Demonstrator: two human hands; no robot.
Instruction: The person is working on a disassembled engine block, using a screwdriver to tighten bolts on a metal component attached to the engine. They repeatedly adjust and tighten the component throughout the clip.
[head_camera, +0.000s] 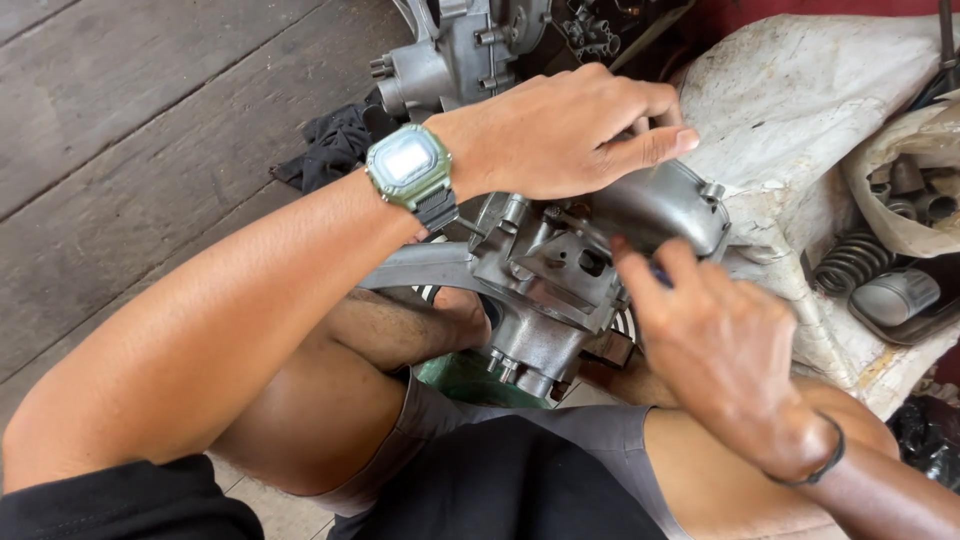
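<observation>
Our left hand (560, 135) presses on the grey engine casing (560, 270); our right hand (715, 335) pinches something hidden behind its fingers

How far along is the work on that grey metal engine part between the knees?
Looks done: loose parts, a coil spring among them, lie on the white cloth. In hand: the left hand rests on the engine part, while the right hand pinches something small and dark against it. What is left cannot be told; its cover is on.
</observation>
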